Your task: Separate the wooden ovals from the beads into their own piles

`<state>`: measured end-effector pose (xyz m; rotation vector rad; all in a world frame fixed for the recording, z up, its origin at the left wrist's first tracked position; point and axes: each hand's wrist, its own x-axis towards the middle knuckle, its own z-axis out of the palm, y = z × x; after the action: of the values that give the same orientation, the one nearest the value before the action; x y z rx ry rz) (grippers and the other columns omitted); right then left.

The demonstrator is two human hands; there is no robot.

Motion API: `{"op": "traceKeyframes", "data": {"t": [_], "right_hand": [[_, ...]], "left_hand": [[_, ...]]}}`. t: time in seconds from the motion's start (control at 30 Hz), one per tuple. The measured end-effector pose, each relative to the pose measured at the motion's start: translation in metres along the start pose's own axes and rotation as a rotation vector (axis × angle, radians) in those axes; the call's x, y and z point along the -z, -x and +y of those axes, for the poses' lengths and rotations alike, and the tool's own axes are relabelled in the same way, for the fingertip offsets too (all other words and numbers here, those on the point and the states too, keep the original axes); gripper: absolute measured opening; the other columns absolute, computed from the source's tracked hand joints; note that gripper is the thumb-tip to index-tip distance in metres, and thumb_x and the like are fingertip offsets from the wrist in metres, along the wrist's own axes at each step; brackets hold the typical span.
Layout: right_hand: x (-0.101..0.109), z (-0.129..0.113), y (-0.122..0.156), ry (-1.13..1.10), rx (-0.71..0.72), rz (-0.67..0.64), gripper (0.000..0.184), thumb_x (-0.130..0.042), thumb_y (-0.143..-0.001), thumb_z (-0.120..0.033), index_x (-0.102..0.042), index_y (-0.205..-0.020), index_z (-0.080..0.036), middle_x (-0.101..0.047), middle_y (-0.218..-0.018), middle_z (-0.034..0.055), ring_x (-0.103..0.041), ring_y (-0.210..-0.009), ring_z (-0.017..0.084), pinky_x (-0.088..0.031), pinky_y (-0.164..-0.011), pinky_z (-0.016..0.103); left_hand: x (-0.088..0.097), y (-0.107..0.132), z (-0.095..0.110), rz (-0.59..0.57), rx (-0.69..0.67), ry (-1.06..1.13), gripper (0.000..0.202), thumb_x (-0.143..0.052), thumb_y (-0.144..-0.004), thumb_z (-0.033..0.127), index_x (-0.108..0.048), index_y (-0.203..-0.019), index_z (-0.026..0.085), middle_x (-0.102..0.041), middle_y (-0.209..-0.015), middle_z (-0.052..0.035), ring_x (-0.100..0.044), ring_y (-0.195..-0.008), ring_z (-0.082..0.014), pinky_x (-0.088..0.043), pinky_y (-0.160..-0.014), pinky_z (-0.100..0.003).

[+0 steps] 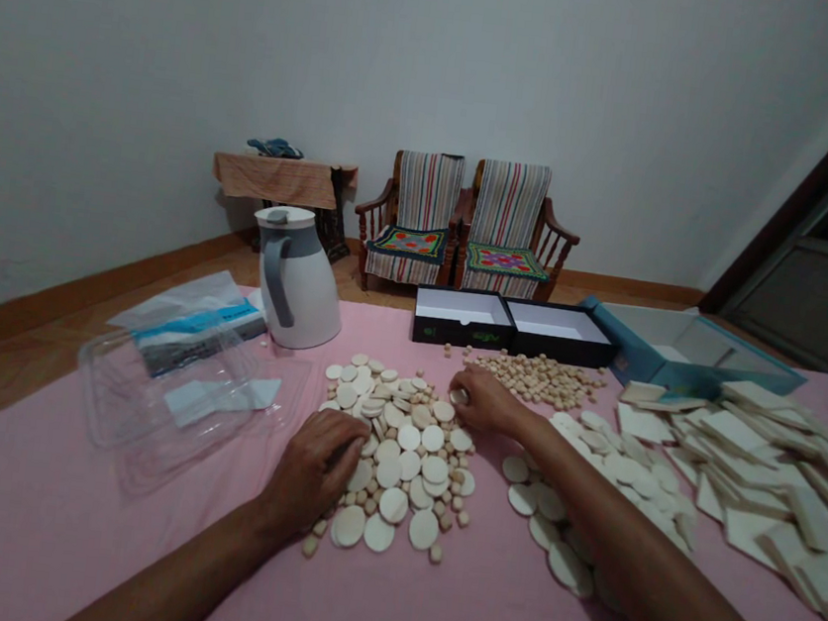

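A mixed pile of round wooden discs [388,472] and small wooden beads [445,520] lies in front of me on the pink cloth [226,578]. At the pile's left edge rests my left hand [313,469], its fingers curled downward; what they hold, if anything, is hidden. My right hand [483,398] reaches to the far right edge of the pile, fingers closed, with a pale wooden disc [459,395] at the fingertips. Just beyond that hand is a heap of beads [548,381]. Under and beside my right forearm lies a second group of discs [548,505].
Many flat wooden squares [778,462] are heaped at right. Behind stand black box trays [463,336] and a blue box [693,357]. A white-grey jug [308,288], clear plastic packaging [171,403] and a blue-white packet [195,321] sit at left. Two wooden chairs [413,221] stand beyond.
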<state>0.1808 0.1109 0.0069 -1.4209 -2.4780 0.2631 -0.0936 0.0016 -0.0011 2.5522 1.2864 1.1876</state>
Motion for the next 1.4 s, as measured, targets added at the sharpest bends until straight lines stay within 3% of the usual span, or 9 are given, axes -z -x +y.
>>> {"op": "traceKeyframes", "data": {"t": [0.1, 0.23, 0.33, 0.53, 0.73, 0.9, 1.07, 1.23, 1.4], "right_hand": [[0.033, 0.009, 0.02, -0.059, -0.008, -0.066, 0.023, -0.058, -0.068, -0.013, -0.068, -0.089, -0.013, -0.065, -0.091, 0.0094, -0.056, -0.082, 0.018, -0.042, -0.074, 0.026], [0.086, 0.028, 0.058, -0.246, 0.018, -0.425, 0.027, -0.063, -0.065, -0.014, -0.07, -0.091, -0.02, -0.068, -0.092, 0.0049, -0.06, -0.08, 0.017, -0.045, -0.068, 0.024], [0.102, 0.036, 0.066, -0.301, 0.024, -0.465, 0.028, -0.064, -0.068, -0.018, -0.071, -0.095, -0.021, -0.069, -0.097, 0.0044, -0.062, -0.084, 0.017, -0.046, -0.071, 0.024], [0.045, 0.012, 0.009, -0.209, -0.003, -0.114, 0.022, -0.058, -0.071, -0.009, -0.07, -0.088, -0.014, -0.071, -0.085, 0.006, -0.062, -0.072, 0.014, -0.044, -0.064, 0.023], [-0.011, -0.017, -0.04, -0.148, 0.021, -0.053, 0.025, -0.054, -0.072, -0.003, -0.07, -0.088, -0.015, -0.071, -0.086, 0.0059, -0.062, -0.076, 0.014, -0.043, -0.067, 0.021], [-0.017, -0.01, -0.049, -0.092, -0.028, -0.031, 0.018, -0.057, -0.071, -0.005, -0.069, -0.081, -0.015, -0.069, -0.082, 0.0052, -0.06, -0.074, 0.014, -0.041, -0.066, 0.022], [-0.013, -0.003, -0.051, -0.006, -0.135, 0.104, 0.027, -0.048, -0.08, -0.007, -0.065, -0.101, -0.013, -0.063, -0.104, 0.015, -0.056, -0.096, 0.022, -0.04, -0.079, 0.03], [-0.024, -0.019, -0.06, -0.043, 0.0, 0.042, 0.026, -0.053, -0.082, -0.012, -0.067, -0.102, -0.021, -0.063, -0.106, 0.0065, -0.056, -0.094, 0.017, -0.04, -0.078, 0.024], [-0.031, -0.021, -0.062, -0.044, 0.011, -0.006, 0.021, -0.054, -0.077, -0.006, -0.07, -0.088, -0.016, -0.065, -0.091, 0.0063, -0.058, -0.082, 0.014, -0.04, -0.071, 0.022]], "left_hand": [[0.0, 0.001, -0.001, -0.006, 0.002, 0.003, 0.015, -0.049, -0.09, 0.018, -0.063, -0.093, 0.017, -0.067, -0.088, -0.0066, -0.06, -0.087, -0.0189, -0.049, -0.078, -0.034], [-0.001, 0.002, -0.003, -0.004, 0.002, 0.006, 0.014, -0.049, -0.09, 0.018, -0.063, -0.093, 0.018, -0.067, -0.088, -0.006, -0.06, -0.087, -0.0186, -0.048, -0.079, -0.034], [-0.002, 0.002, -0.004, -0.006, 0.001, 0.016, 0.013, -0.05, -0.09, 0.017, -0.063, -0.093, 0.018, -0.067, -0.089, -0.0059, -0.06, -0.088, -0.0186, -0.048, -0.08, -0.034], [-0.001, 0.002, -0.003, -0.009, -0.003, 0.024, 0.014, -0.05, -0.089, 0.017, -0.063, -0.094, 0.018, -0.067, -0.089, -0.0069, -0.06, -0.088, -0.0195, -0.048, -0.08, -0.035], [0.001, 0.001, 0.001, 0.001, 0.01, 0.026, 0.015, -0.049, -0.089, 0.017, -0.063, -0.091, 0.017, -0.068, -0.087, -0.0069, -0.061, -0.086, -0.019, -0.05, -0.078, -0.034], [0.002, 0.0, 0.002, -0.001, 0.001, 0.027, 0.015, -0.049, -0.089, 0.017, -0.063, -0.091, 0.017, -0.068, -0.086, -0.0071, -0.061, -0.085, -0.0192, -0.05, -0.077, -0.034], [0.001, 0.001, 0.0, -0.001, -0.007, 0.04, 0.013, -0.05, -0.089, 0.015, -0.063, -0.092, 0.017, -0.068, -0.088, -0.0066, -0.06, -0.087, -0.0191, -0.049, -0.078, -0.035], [-0.001, 0.002, -0.001, 0.0, 0.013, 0.037, 0.014, -0.05, -0.089, 0.016, -0.063, -0.093, 0.018, -0.068, -0.088, -0.0069, -0.061, -0.086, -0.0189, -0.049, -0.078, -0.035], [0.0, 0.002, 0.0, 0.016, 0.005, 0.039, 0.015, -0.049, -0.089, 0.017, -0.063, -0.091, 0.017, -0.068, -0.086, -0.0077, -0.061, -0.085, -0.0192, -0.05, -0.077, -0.035]]}}
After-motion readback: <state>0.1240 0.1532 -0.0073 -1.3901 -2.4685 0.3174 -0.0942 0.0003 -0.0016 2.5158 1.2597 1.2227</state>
